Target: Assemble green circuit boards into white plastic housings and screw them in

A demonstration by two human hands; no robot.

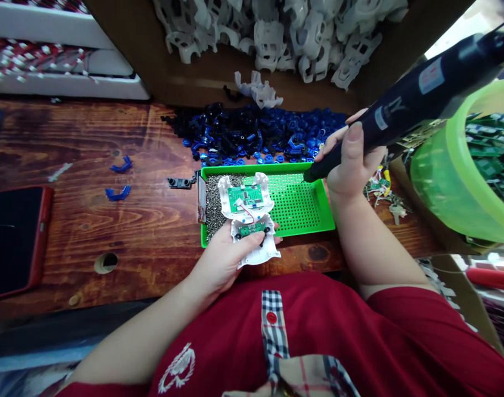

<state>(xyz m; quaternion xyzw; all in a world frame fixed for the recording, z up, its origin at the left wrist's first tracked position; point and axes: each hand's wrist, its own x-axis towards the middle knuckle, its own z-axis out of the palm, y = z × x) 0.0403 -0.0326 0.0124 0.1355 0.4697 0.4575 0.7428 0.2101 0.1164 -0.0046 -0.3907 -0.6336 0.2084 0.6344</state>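
My left hand (231, 248) grips a white plastic housing (258, 255) from below, its thumb pressed on the inside. The housing lies opened in two halves, with a green circuit board (246, 198) in the upper half and a smaller board in the lower one. A thin red and white wire joins them. My right hand (351, 160) is wrapped round a black electric screwdriver (384, 113), tilted with its tip end down to the left. Beneath both lies a green tray (328, 212), with many small screws (213, 207) in its left part and a perforated bottom on the right.
Behind the tray are piled blue and black plastic parts (252, 132), with a box of white shells (272, 38) beyond. At right stands a green tub (438, 165) of circuit boards. Leftward lie two blue pieces (118, 193) and a red-edged phone (18, 242).
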